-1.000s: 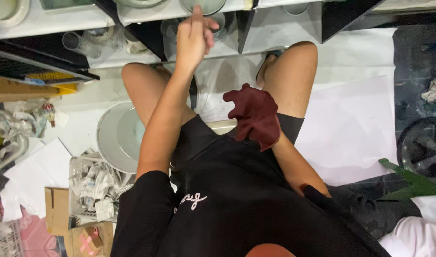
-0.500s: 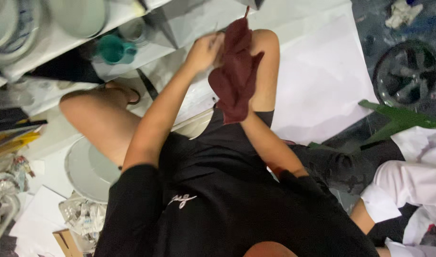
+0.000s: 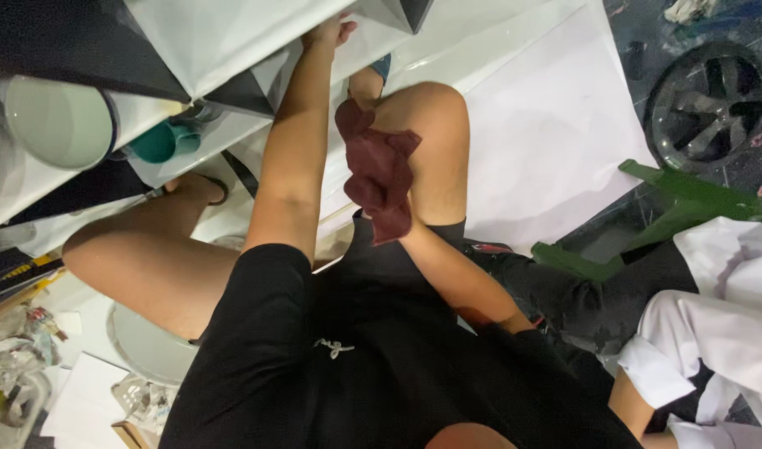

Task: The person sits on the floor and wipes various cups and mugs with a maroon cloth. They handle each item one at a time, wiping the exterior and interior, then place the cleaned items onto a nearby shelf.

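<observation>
Two hands are at work here; the left hand [image 3: 329, 32] is reaching up to the edge of the white shelf board [image 3: 231, 33], fingers pressed against it, though I cannot tell whether they are curling round the edge or lying flat; the right hand [image 3: 395, 218] is closing round a crumpled dark red cloth [image 3: 377, 166], which is hanging over the person's bent knee.

I judge the cloth could be slipping loose, since only its lower end is being gripped; the round pale green bowl [image 3: 58, 123] and the teal plastic cup [image 3: 160, 143] sitting on the lower shelf could be getting knocked if the reaching arm swings; the squat itself is looking unsteady.

Packaging is lying at the lower left: clear crinkled plastic wrapping [image 3: 140, 399] beside a brown cardboard box corner [image 3: 135, 434]; large white paper sheets [image 3: 547, 141] are covering the floor; any labels are too small to make out.
</observation>
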